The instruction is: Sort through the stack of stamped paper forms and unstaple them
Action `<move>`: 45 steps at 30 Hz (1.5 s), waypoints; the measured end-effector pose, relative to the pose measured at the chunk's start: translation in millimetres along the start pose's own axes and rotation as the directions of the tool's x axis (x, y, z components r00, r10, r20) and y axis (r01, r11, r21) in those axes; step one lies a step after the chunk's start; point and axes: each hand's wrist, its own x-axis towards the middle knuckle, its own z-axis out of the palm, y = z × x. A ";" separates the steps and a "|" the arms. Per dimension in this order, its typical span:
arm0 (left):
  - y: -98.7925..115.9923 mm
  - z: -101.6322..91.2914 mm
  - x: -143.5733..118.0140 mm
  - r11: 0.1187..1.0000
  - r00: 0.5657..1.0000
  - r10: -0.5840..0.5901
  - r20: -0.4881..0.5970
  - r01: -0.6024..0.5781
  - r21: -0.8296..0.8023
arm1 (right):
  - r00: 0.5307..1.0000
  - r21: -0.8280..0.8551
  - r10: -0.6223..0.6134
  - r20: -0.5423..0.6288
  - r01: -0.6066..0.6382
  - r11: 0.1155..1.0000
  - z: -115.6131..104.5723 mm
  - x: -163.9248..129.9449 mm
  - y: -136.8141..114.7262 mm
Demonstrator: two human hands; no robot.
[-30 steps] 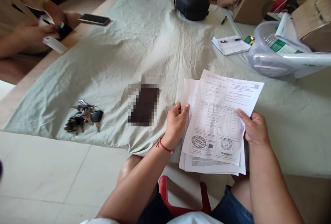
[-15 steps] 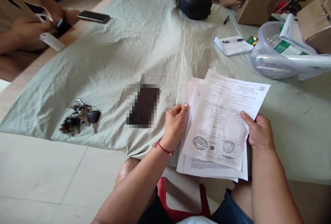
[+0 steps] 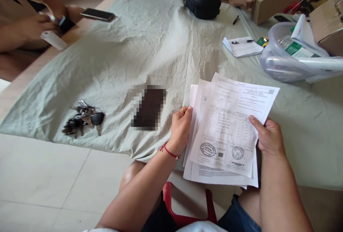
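The left hand [image 3: 180, 126] pinches the left edge of a stack of stamped documents [image 3: 227, 132], the right hand [image 3: 268, 135] grips the right edge, thumb on top, so the fanned sheets tilt up for reading above the near edge of the cloth-covered surface [image 3: 150, 42]. A bunch of keys [image 3: 83, 119] lies near the near left corner.

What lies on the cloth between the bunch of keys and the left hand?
In the head view, a dark flat rectangle, pixelated, lies on the cloth between the keys and the left hand.
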 end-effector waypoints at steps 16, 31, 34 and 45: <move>-3.4 -2.7 -1.3 0.996 0.994 0.070 0.088 -0.074 0.053 | 0.985 -0.066 -0.099 0.138 0.109 0.992 -15.1 -7.3 -8.8; -5.2 -4.6 -3.9 0.985 0.992 0.116 0.051 -0.122 0.126 | 0.987 -0.026 -0.152 0.057 0.154 0.988 -8.7 -5.9 -10.9; -4.9 -6.3 -6.2 0.977 0.985 0.150 0.087 -0.161 0.140 | 0.986 -0.024 -0.158 0.053 0.159 0.987 -6.6 -6.3 -12.5; -3.3 -9.8 -10.9 0.925 0.962 0.222 0.157 -0.259 0.278 | 0.987 -0.007 -0.144 0.065 0.144 0.989 -3.1 -6.0 -13.0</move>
